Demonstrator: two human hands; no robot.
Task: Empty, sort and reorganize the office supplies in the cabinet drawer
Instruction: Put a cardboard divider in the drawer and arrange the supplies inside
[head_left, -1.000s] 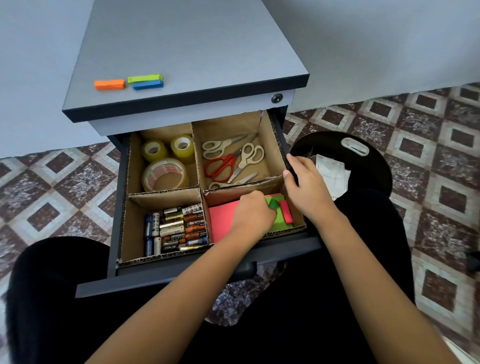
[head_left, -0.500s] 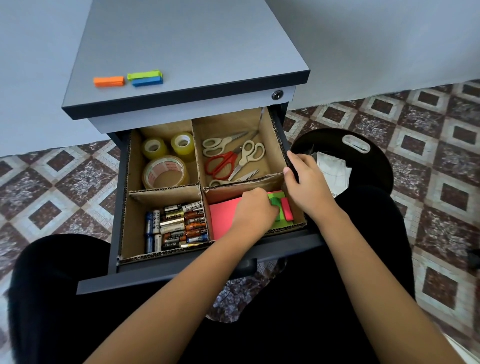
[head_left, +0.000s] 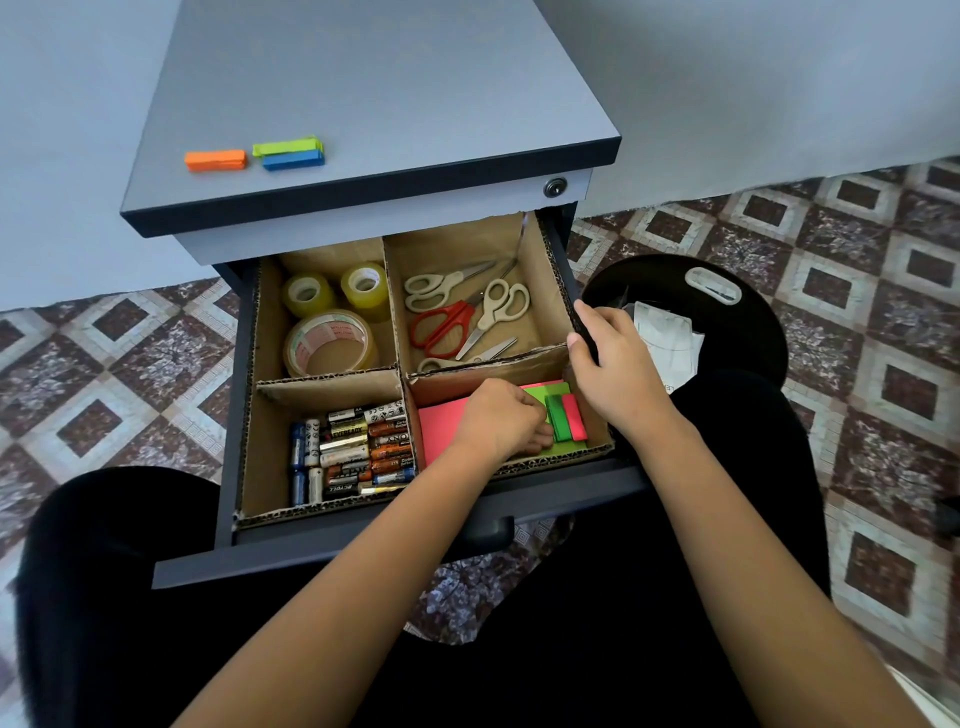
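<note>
Four cardboard compartments divided the open drawer. At the drawer's back left were three rolls of tape. At its back right were four pairs of scissors, one partly hidden. Front left lay well over a dozen batteries, packed too tightly for an exact count. Front right held two wide note pads and two narrow note strips. Above the drawer sat three small note pads.
</note>
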